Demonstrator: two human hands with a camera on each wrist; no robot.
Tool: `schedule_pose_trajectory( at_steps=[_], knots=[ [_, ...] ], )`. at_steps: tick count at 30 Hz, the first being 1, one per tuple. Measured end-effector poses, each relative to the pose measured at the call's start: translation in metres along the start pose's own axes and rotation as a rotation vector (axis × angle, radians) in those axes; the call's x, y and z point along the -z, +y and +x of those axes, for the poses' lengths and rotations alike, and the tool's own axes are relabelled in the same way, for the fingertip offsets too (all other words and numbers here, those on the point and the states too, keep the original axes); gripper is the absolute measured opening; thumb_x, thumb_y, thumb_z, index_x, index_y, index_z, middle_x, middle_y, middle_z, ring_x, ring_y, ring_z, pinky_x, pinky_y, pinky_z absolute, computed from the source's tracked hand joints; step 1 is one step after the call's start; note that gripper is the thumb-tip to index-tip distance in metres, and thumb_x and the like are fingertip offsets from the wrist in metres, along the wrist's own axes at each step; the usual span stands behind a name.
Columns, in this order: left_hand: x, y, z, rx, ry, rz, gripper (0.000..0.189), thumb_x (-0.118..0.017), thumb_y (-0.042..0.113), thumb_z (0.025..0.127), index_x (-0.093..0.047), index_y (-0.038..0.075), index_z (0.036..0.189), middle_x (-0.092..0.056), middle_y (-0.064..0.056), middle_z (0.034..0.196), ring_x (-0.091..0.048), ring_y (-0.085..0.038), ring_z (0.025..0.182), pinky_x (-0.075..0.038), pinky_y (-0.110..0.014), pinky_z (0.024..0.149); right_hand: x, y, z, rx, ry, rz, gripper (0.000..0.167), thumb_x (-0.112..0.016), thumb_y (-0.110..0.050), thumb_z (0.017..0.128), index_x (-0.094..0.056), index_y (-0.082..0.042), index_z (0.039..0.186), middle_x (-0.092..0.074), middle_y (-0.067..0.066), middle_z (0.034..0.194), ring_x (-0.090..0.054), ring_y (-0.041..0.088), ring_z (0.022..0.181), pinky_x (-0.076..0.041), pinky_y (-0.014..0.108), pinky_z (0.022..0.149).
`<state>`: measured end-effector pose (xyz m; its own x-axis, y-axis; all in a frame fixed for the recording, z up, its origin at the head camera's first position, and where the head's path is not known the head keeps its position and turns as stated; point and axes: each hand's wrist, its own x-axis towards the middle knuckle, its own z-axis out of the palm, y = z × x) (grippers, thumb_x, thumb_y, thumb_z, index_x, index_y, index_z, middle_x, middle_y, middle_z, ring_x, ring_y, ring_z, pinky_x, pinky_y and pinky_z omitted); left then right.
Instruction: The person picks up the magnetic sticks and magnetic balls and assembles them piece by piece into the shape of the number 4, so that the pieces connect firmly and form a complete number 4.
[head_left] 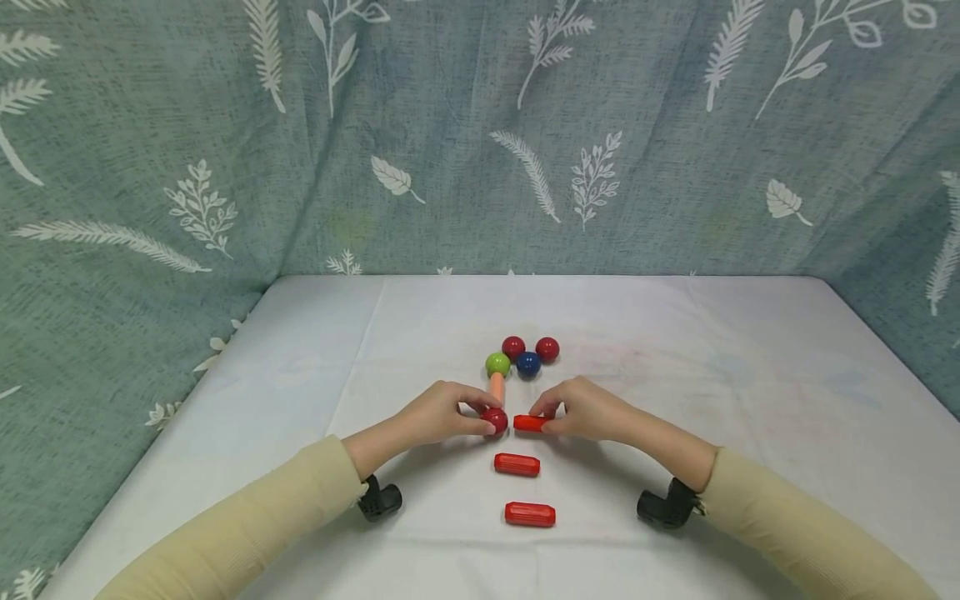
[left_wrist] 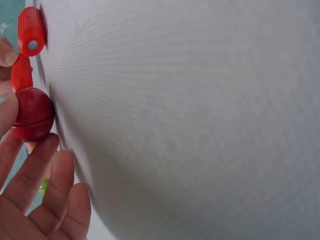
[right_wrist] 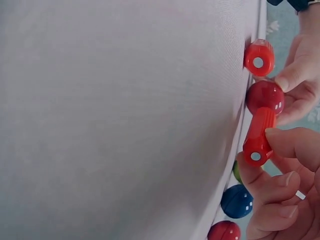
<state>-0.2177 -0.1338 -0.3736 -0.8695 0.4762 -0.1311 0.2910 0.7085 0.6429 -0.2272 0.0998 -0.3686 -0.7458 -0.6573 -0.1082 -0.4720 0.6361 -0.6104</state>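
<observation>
My left hand (head_left: pixel 444 412) pinches a dark red ball (head_left: pixel 495 422) between thumb and fingers at the middle of the table. From the other side my right hand (head_left: pixel 588 410) pinches a short red ribbed rod (head_left: pixel 527 423), its near end showing a pale round disc in the right wrist view. The rod points at the ball; in the left wrist view (left_wrist: pixel 22 75) its tip overlaps the ball's edge. An orange rod (head_left: pixel 497 387) runs from behind this ball to a green ball (head_left: pixel 497 364) farther back.
A blue ball (head_left: pixel 528 365) and two more dark red balls, one left (head_left: pixel 513 347) and one right (head_left: pixel 547 349), sit near the green one. Toward me lie two red rods, a farther one (head_left: pixel 517 464) and a nearer one (head_left: pixel 530 514), on the white-covered table (head_left: pixel 675 333). Patterned cloth (head_left: pixel 465 167) hangs behind.
</observation>
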Motion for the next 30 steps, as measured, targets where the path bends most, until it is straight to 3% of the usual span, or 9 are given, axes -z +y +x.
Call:
schedule_pose_trajectory(
  at_steps=[20,30],
  knots=[
    [-0.0011,0.0009,0.0002,0.007,0.010,0.028,0.031,-0.074,0.023,0.077,-0.069,0.017,0.106,-0.067,0.004,0.092,-0.053,-0.010,0.079,-0.044,-0.024,0.066,-0.0007,-0.0072,0.0039,-0.001,-0.027,-0.027,0.019,-0.068,-0.006,0.079,-0.071,-0.008,0.098,-0.066,-0.002,0.082,-0.052,0.010,0.069,-0.045,0.019,0.058],
    [-0.0014,0.0006,-0.0007,-0.022,-0.001,-0.002,0.033,-0.073,0.020,0.078,-0.067,0.015,0.110,-0.065,0.000,0.094,-0.052,-0.011,0.071,-0.044,-0.022,0.057,-0.0005,-0.0069,0.0051,0.004,-0.033,-0.030,0.019,-0.068,-0.006,0.079,-0.070,-0.007,0.098,-0.067,-0.001,0.084,-0.053,0.008,0.070,-0.045,0.018,0.059]
  ],
)
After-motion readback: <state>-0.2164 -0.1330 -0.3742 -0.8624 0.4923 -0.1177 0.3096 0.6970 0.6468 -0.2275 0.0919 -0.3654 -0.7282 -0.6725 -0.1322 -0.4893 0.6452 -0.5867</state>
